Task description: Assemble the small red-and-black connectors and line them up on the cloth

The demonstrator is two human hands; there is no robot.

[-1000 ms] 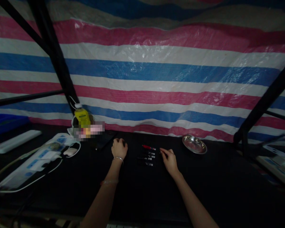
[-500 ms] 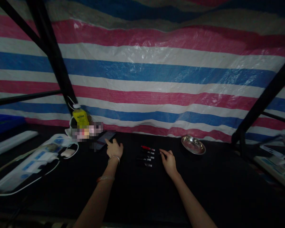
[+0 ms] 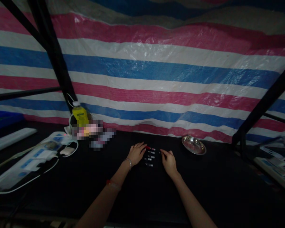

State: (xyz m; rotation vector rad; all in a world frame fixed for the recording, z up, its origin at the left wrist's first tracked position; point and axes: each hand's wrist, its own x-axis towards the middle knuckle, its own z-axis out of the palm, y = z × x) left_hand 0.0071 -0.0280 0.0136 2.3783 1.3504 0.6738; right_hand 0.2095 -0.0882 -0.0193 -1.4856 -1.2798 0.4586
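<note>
A short row of small dark pens or sticks (image 3: pixel 150 156), the farthest one red (image 3: pixel 149 148), lies on the black tabletop (image 3: pixel 142 190) between my hands. My left hand (image 3: pixel 136 153) rests flat with fingers spread on the left ends of the row, a bracelet on its wrist. My right hand (image 3: pixel 169 161) lies just right of the row, its fingertips pinched close at the table; too dark to see whether it holds anything.
A shiny metal dish (image 3: pixel 193 145) sits to the right at the back. At the left are a yellow bottle (image 3: pixel 79 116), a white power strip with cables (image 3: pixel 30 160) and a blurred patch. Black frame poles (image 3: pixel 54 57) and a striped tarp (image 3: pixel 156 69) stand behind.
My left hand has moved right from the phone area at the left onto the row of pens. My right hand has stayed in place.
</note>
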